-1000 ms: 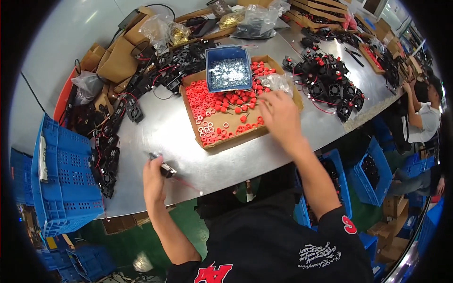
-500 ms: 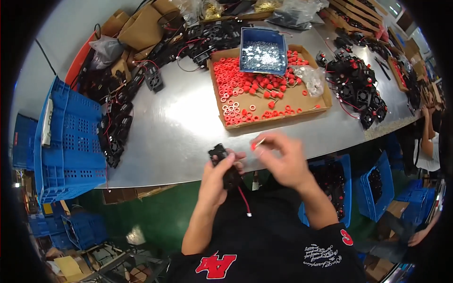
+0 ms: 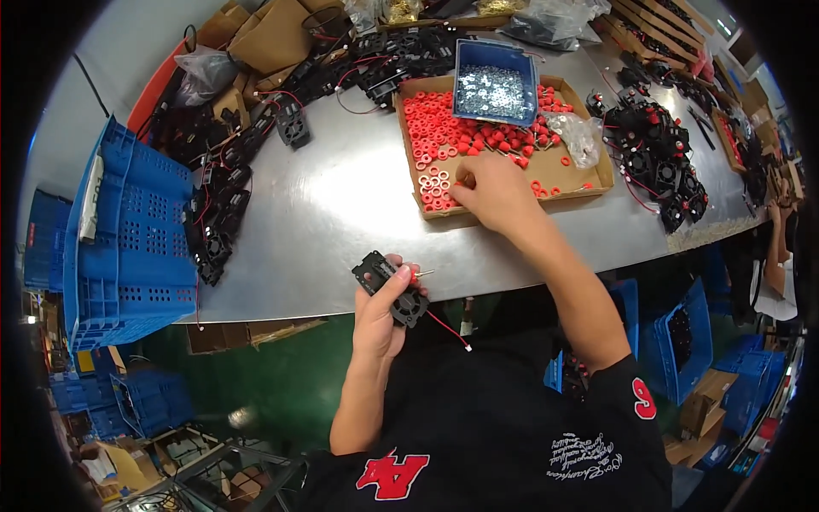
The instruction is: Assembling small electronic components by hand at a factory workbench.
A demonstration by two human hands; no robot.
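My left hand holds a black plastic fan housing above the near edge of the table, its thumb across the top. From the housing hangs a red-and-black cable with a white plug. By the left thumb a red terminal post with a bare metal stem sticks out toward the right. Over the cardboard tray, my right hand reaches down with its fingers pinched together among red rings and red-capped posts. Whatever lies between those fingertips is hidden.
A blue bin of small metal nuts rests on the tray beside a clear plastic bag. Black fan units lie in piles at the right and left. A blue crate stands at the table's left end. Another person's arm shows far right.
My right hand has moved from beside the left hand, where it held a red post, up and over the tray. The fan housing has turned, and a red post now projects at the left thumb.
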